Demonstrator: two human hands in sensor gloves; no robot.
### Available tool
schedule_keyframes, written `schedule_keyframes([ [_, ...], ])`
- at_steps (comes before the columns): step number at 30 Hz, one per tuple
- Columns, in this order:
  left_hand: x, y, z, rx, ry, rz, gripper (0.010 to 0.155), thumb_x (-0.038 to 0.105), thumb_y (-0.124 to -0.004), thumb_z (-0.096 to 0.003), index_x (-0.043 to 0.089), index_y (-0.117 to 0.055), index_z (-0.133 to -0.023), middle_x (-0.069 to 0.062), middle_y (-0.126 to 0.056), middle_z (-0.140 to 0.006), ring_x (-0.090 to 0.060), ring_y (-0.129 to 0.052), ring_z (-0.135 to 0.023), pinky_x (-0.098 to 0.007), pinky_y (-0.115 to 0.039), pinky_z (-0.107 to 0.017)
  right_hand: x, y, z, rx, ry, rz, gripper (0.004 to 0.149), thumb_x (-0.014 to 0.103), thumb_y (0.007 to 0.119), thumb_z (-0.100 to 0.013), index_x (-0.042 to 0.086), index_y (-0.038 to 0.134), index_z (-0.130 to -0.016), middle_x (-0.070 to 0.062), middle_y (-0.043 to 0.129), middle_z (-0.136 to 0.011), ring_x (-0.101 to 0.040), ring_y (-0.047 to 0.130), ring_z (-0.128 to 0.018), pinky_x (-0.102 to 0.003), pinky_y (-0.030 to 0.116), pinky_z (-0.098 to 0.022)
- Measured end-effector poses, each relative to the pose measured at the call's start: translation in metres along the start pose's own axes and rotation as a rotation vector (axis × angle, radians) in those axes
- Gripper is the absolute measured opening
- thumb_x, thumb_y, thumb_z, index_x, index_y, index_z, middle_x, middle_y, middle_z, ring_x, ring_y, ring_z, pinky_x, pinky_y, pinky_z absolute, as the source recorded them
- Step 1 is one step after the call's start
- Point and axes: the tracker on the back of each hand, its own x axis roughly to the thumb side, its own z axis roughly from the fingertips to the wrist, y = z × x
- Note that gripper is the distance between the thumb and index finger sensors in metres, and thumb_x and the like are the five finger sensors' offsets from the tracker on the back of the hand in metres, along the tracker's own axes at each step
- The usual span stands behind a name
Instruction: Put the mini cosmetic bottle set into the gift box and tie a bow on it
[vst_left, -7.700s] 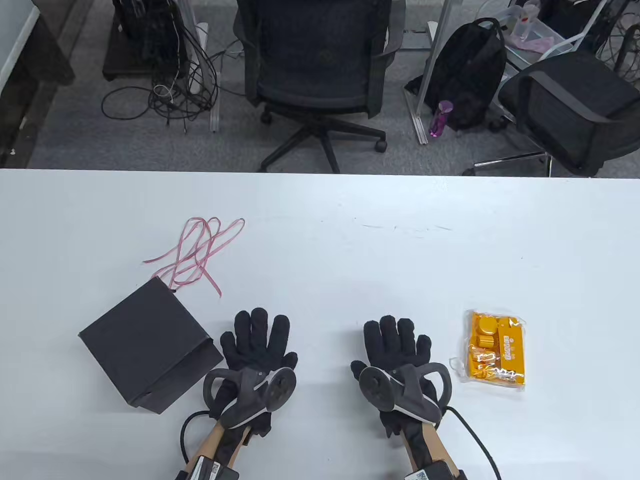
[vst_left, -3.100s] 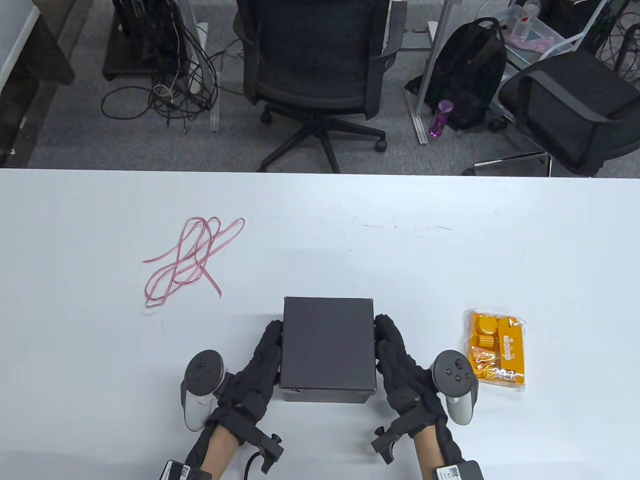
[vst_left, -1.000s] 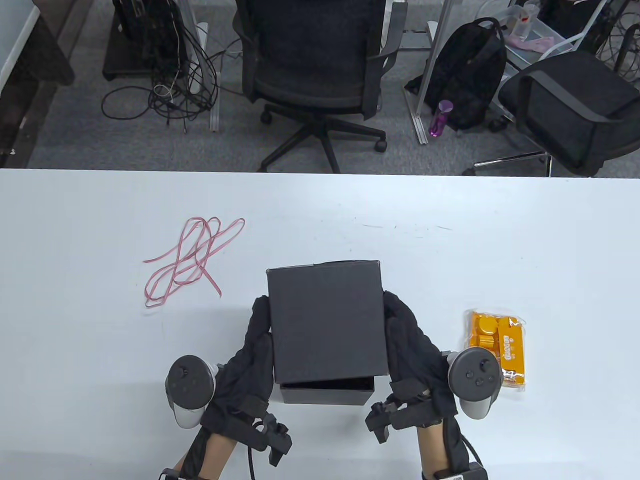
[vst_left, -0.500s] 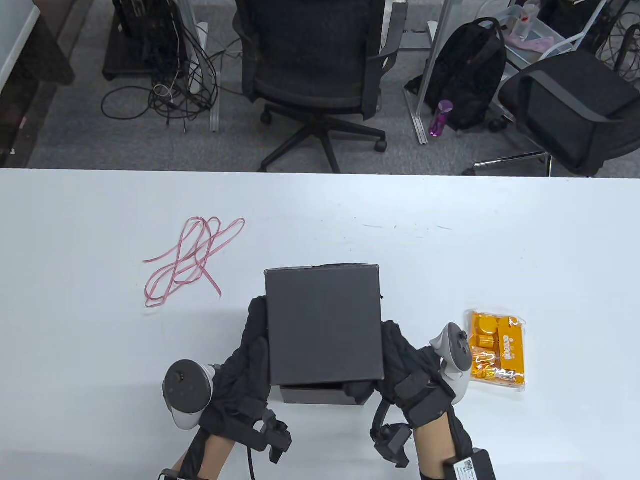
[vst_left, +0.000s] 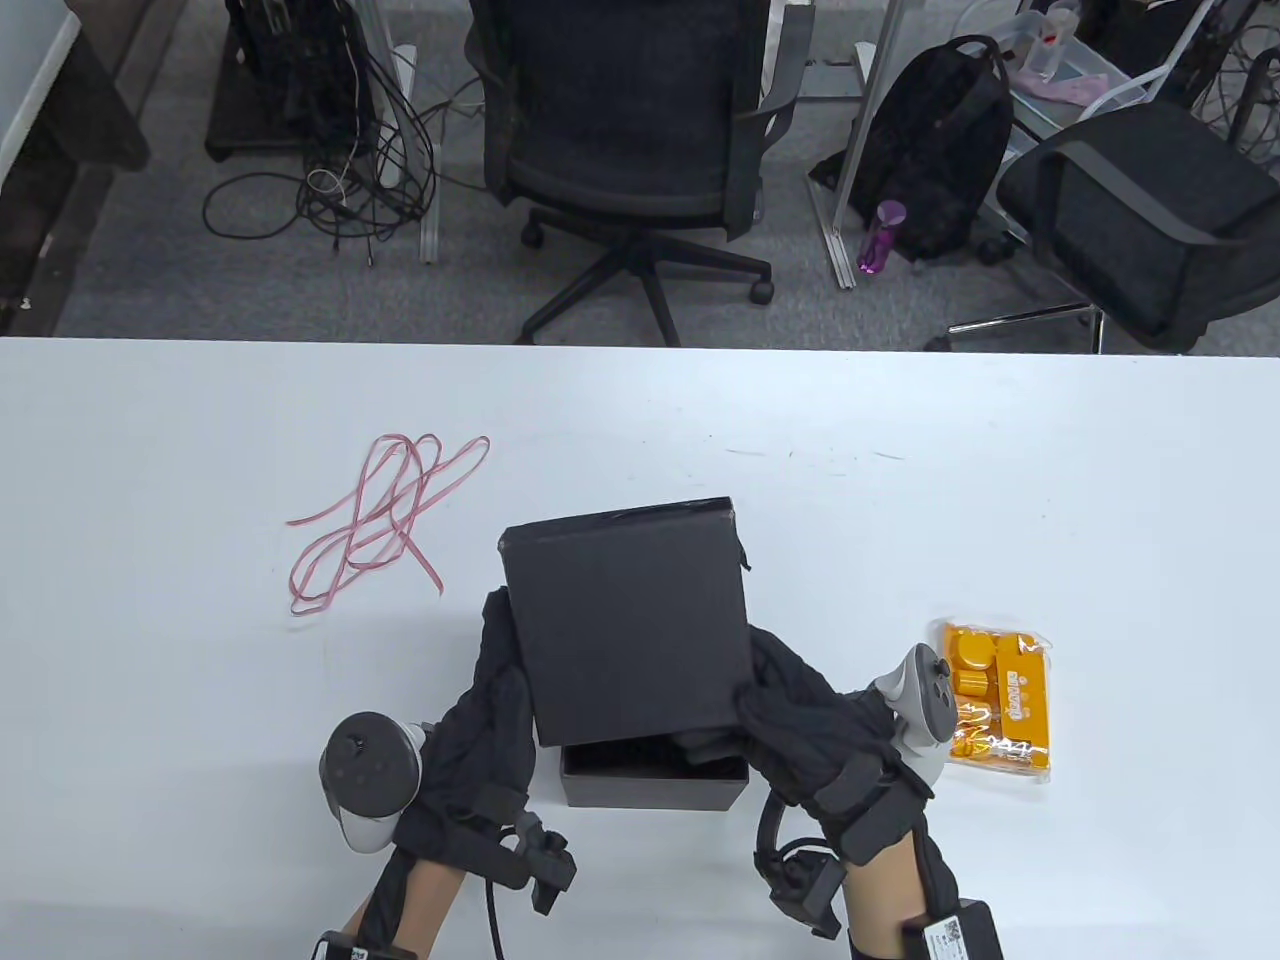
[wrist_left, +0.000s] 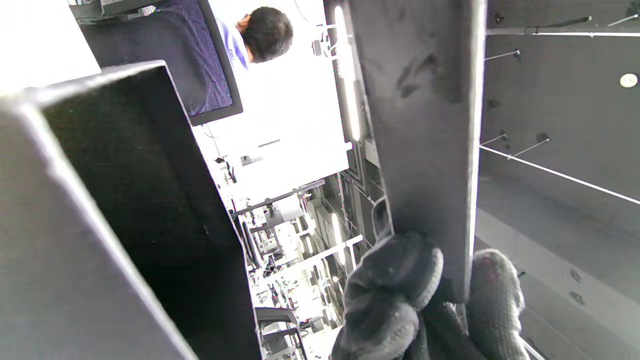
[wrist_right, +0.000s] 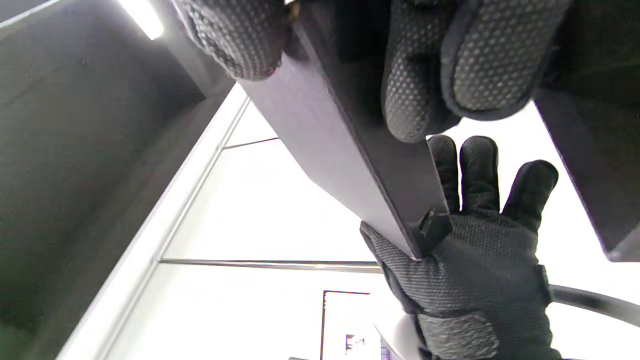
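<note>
The black gift box's lid (vst_left: 625, 620) hangs tilted above its open base (vst_left: 655, 790) near the table's front edge. My left hand (vst_left: 500, 650) holds the lid's left side; in the left wrist view its fingertips (wrist_left: 395, 280) pinch the lid's wall (wrist_left: 425, 125). My right hand (vst_left: 745, 715) grips the lid's near right corner, with its fingers (wrist_right: 450, 65) curled over the rim. The left hand (wrist_right: 475, 250) shows beyond the lid's corner in the right wrist view. The orange mini cosmetic bottle set (vst_left: 995, 700) lies in clear wrap just right of my right hand. A pink ribbon (vst_left: 385, 515) lies loose at the left.
Office chairs (vst_left: 630, 130), a black backpack (vst_left: 935, 150) and cables stand on the floor past the white table's far edge (vst_left: 640, 345). A person's head (wrist_left: 265, 32) shows in the left wrist view.
The lid has come up off the base, swung left and tilted. My right hand has slid from the lid's side to its near right corner, fingers under the rim.
</note>
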Motion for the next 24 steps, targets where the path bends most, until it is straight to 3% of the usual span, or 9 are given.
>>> schedule_keyframes([
  [7,-0.013,0.005,0.000,0.016,0.034,-0.087,0.065,0.053,-0.037,-0.0603,0.031,-0.020,-0.119,-0.030,-0.031,-0.121,-0.062,-0.042,-0.108,-0.081,-0.051,-0.069,0.005,-0.004,0.003,-0.038,-0.079,0.058,0.067,0.024,0.073,-0.058,-0.007,0.042,-0.110,-0.022,0.073,-0.089,-0.039,0.094,-0.064,-0.051,0.085,-0.050],
  [14,-0.055,0.030,0.006,0.152,0.210,-0.231,0.064,0.051,-0.047,-0.0621,0.016,-0.051,-0.115,-0.021,-0.055,-0.114,-0.052,-0.068,-0.100,-0.070,-0.065,-0.068,0.031,-0.020,0.017,-0.222,-0.182,0.272,0.054,0.023,0.082,-0.052,0.009,0.063,-0.101,-0.015,0.076,-0.086,-0.040,0.093,-0.065,-0.054,0.083,-0.051],
  [19,-0.079,0.034,0.016,0.151,0.315,-0.294,0.063,0.050,-0.049,-0.0620,0.015,-0.054,-0.113,-0.021,-0.058,-0.113,-0.052,-0.070,-0.098,-0.069,-0.066,-0.067,0.049,-0.036,0.030,-0.376,-0.154,0.662,0.051,0.019,0.082,-0.052,0.009,0.068,-0.099,-0.017,0.076,-0.088,-0.045,0.092,-0.068,-0.057,0.081,-0.052],
  [24,-0.087,0.034,0.016,0.140,0.348,-0.315,0.063,0.050,-0.049,-0.0619,0.015,-0.053,-0.114,-0.022,-0.056,-0.114,-0.053,-0.068,-0.099,-0.070,-0.065,-0.067,0.048,-0.048,0.036,-0.542,-0.016,1.139,0.048,0.014,0.077,-0.053,0.007,0.070,-0.100,-0.021,0.076,-0.090,-0.048,0.091,-0.071,-0.059,0.081,-0.053],
])
